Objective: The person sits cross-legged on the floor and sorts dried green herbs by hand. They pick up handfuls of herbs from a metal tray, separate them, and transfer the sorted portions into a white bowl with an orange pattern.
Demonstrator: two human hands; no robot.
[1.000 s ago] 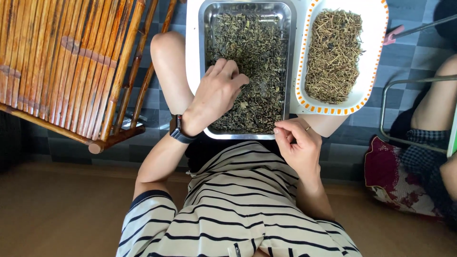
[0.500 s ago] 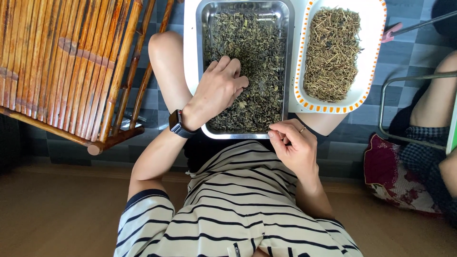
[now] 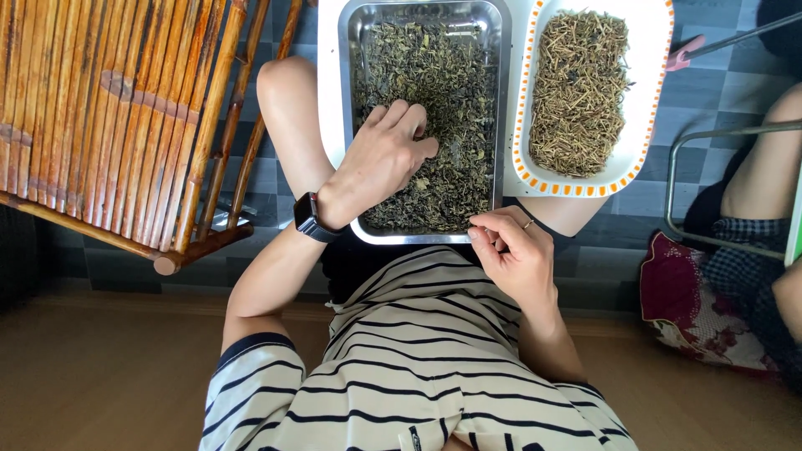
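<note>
A steel tray (image 3: 349,125) full of dark dried leaves (image 3: 451,75) rests on my knees. My left hand (image 3: 380,159), with a black watch (image 3: 307,217) on the wrist, lies palm down in the leaves, fingers spread and dug into them. My right hand (image 3: 514,255) hovers at the tray's near right corner, its fingers pinched together on what looks like a small stem; the piece is too small to make out. To the right of the tray, a white dish with an orange rim (image 3: 652,100) holds a heap of pale dried stems (image 3: 581,88).
A bamboo slatted rack (image 3: 109,125) stands to the left on the checked tile floor (image 3: 710,92). Another person's bare leg (image 3: 764,175), a metal frame (image 3: 693,138) and a red patterned cushion (image 3: 677,292) are at the right.
My left hand has slid slightly across the leaves. My right hand has shifted left along the tray's near edge, fingers still pinched.
</note>
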